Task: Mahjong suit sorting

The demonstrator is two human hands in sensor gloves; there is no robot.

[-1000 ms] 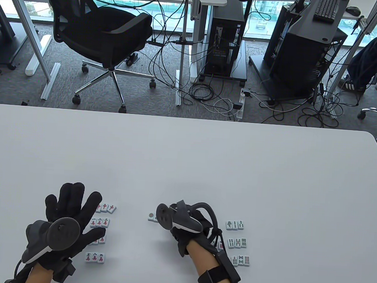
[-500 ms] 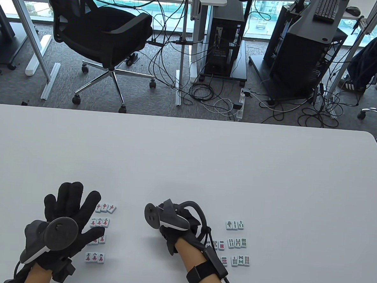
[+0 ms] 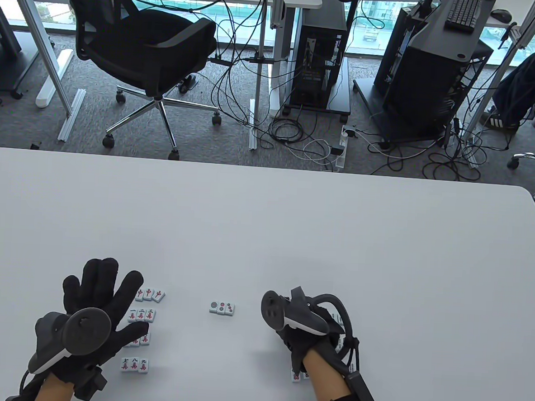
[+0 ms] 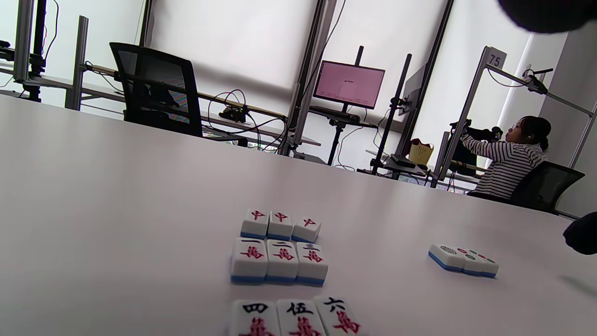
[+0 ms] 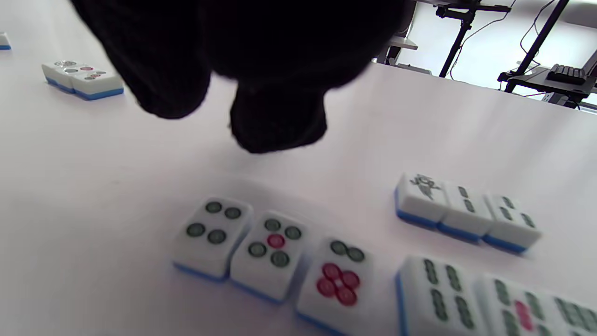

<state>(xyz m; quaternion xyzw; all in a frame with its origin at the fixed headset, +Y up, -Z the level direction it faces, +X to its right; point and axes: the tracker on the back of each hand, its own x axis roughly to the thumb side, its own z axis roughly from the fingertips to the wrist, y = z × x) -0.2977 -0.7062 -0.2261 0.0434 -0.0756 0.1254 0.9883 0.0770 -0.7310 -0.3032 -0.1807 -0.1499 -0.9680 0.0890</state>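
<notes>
Resting flat, my left hand spreads its knit fingers over glossy character tiles. My right hand hangs loosely curled, holding nothing, above smooth dot tiles. Three more dot tiles sit alone on the bare white table.

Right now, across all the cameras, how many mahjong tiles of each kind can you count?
White tiles with the red centre character: 3
White character-suit tiles: 9
White dot-suit tiles: 6
White bamboo-suit tiles: 6
Total: 24
The partly hidden tiles beside the right hand are not counted.
</notes>
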